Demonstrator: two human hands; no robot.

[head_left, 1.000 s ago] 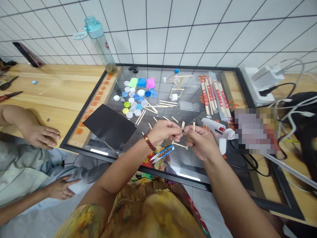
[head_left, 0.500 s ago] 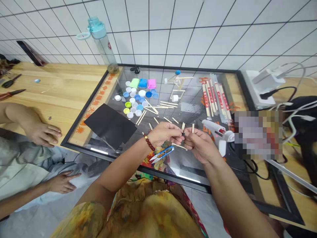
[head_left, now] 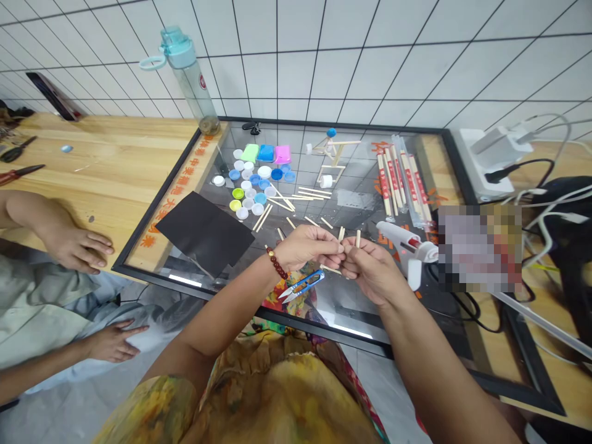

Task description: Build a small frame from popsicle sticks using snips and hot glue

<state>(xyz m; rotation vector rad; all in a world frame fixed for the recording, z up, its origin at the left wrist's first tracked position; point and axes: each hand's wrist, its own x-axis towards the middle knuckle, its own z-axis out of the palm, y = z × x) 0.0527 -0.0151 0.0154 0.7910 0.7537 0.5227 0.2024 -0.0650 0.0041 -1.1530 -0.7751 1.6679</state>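
My left hand [head_left: 309, 248] and my right hand [head_left: 372, 266] meet over the glass tabletop, fingertips touching. A short wooden stick [head_left: 357, 238] stands up from the right hand's pinch. Close by, a second stick end [head_left: 341, 233] rises behind the left fingertips; I cannot tell which hand bears it. The left thumb and forefinger are pinched, and what lies between them is hidden. Below the hands lie blue-handled thread snips [head_left: 303, 286]. To the right rests a white glue gun [head_left: 407, 248]. Cut wooden sticks [head_left: 311, 195] lie beyond.
Several bottle caps [head_left: 264, 172] and bright clay packs [head_left: 266, 153] lie near black sheets [head_left: 206, 233]. Behind stands a stick frame [head_left: 332, 168] with caps. Wrapped chopsticks [head_left: 393, 179], a power strip [head_left: 490, 163] and a bottle [head_left: 189, 80] surround them. Another person's hand [head_left: 76, 248] rests at left.
A small black piece that showed between my fingertips is now covered by them. Both hands have barely shifted, and the whole view has moved slightly.
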